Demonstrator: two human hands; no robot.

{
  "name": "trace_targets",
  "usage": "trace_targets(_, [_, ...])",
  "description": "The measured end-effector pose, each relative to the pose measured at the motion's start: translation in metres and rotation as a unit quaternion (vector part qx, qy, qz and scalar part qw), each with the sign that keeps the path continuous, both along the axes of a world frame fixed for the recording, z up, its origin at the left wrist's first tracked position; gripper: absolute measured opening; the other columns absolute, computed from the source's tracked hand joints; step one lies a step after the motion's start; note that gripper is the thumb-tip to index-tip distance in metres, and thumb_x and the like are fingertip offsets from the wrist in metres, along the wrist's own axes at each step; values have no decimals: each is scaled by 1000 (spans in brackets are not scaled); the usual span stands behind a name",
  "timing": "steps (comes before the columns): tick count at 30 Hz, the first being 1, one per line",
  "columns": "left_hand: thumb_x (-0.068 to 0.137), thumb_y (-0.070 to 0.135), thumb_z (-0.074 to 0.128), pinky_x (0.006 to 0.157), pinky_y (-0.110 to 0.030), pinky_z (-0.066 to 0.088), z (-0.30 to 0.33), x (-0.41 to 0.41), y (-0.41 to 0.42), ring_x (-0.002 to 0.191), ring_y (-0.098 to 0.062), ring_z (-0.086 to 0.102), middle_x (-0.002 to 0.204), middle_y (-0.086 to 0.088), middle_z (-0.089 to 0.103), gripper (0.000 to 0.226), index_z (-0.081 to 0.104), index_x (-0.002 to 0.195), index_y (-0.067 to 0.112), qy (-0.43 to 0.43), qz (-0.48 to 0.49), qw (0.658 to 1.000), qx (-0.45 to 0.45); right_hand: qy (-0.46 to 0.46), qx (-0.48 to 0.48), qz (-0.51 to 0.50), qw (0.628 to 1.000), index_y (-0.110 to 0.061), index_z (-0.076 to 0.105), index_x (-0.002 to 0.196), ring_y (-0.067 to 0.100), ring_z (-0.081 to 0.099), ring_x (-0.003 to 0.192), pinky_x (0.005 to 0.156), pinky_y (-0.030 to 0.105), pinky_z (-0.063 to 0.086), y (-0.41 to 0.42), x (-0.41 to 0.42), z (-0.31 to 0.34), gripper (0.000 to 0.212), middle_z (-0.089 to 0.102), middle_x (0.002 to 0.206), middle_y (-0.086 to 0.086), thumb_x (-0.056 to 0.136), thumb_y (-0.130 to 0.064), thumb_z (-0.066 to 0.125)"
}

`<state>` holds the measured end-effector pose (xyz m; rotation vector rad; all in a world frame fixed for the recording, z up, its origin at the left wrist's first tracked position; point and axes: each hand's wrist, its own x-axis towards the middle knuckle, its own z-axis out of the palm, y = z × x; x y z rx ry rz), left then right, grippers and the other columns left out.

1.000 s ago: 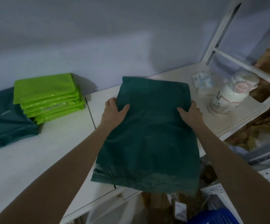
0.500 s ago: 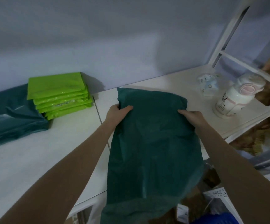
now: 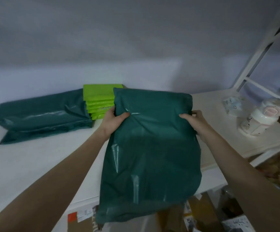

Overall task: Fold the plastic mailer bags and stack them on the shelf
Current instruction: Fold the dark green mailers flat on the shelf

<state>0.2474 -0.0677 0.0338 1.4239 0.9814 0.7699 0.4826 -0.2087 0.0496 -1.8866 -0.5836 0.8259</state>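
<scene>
two bare forearms, sleeveless to the frame's edge; bare left hand (image 3: 113,120) and bare right hand (image 3: 195,122), no rings.

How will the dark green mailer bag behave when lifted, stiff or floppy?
Likely floppy: the dark green mailer bag drapes over the shelf edge and puckers where the left hand and right hand grip it. Probably slippery, given its glossy highlights. Seemingly light.

Glossy, creased plastic mailer bag (image 3: 152,148); matt white shelf (image 3: 27,164), perhaps painted wood.
</scene>
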Motion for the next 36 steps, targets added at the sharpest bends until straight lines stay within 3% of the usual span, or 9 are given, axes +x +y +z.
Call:
trace_targets(4, [85, 18, 67, 82, -22, 50, 26, -53, 9, 96, -12, 62, 111, 2, 62, 39, 53, 121, 18, 17, -24, 999, 34, -218, 3, 7, 976, -14, 25, 139, 28, 39, 124, 102, 36, 36, 24, -39, 21, 76, 35, 134, 10, 80, -37, 68])
trace_targets(8, [85, 20, 67, 89, -25, 48, 49, -106, 17, 101, -10, 62, 108, 9, 64, 34, 54, 116, 26, 105, -120, 982, 101, -368, 73, 139, 917, -16, 25, 142, 24, 26, 132, 102, 27, 22, 48, -110, 54, 75, 29, 139, 8, 81, -29, 67])
trace_targets(12, [84, 21, 66, 94, -25, 45, 67, -151, 21, 104, -10, 58, 115, 7, 62, 44, 55, 126, 24, 242, -229, 919, 211, -433, 79, 324, 838, -13, 25, 143, 25, 24, 134, 103, 23, 20, 74, -198, 81, 83, 28, 143, 10, 76, -21, 72])
trace_targets(15, [82, 22, 66, 76, -15, 42, 82, -172, 21, 89, -9, 56, 94, 12, 61, 34, 58, 115, 24, 314, -282, 861, 284, -483, 20, 407, 775, -14, 17, 148, 24, 22, 138, 113, 31, 18, 93, -244, 86, 98, 26, 150, 8, 71, -28, 77])
trace_targets(18, [79, 22, 68, 55, -12, 35, 97, -194, 23, 64, -6, 49, 70, 19, 49, 28, 59, 105, 21, 349, -286, 822, 347, -536, -82, 444, 713, -19, 14, 148, 21, 26, 139, 115, 51, 12, 105, -276, 86, 101, 30, 150, 3, 70, -40, 76])
trace_targets(22, [75, 30, 70, 61, -26, 36, 110, -219, 29, 63, -9, 45, 69, 18, 45, 45, 56, 116, 19, 399, -280, 773, 407, -581, -94, 438, 680, -19, 31, 138, 23, 48, 121, 113, 52, 9, 111, -307, 89, 88, 57, 128, 1, 68, -51, 74])
trace_targets(27, [73, 34, 72, 65, -29, 39, 114, -245, 30, 79, -20, 54, 87, 4, 55, 58, 39, 118, 17, 415, -247, 768, 420, -509, -93, 426, 742, -15, 36, 132, 25, 55, 109, 93, 36, 45, 113, -332, 95, 84, 57, 126, 3, 66, -43, 80])
trace_targets(32, [71, 39, 69, 86, -35, 39, 109, -268, 37, 103, -20, 57, 117, 2, 58, 68, 31, 124, 20, 371, -180, 769, 489, -374, -74, 420, 824, -15, 53, 121, 19, 59, 105, 80, 26, 47, 103, -345, 89, 51, 61, 112, 0, 78, -32, 73])
trace_targets(36, [71, 52, 69, 114, -46, 14, 108, -286, 35, 138, -18, 27, 146, 0, 34, 88, 26, 143, 22, 307, -82, 750, 580, -288, -21, 370, 883, -19, 57, 121, 14, 60, 101, 82, 24, 47, 93, -353, 88, 43, 64, 112, -3, 81, -31, 69])
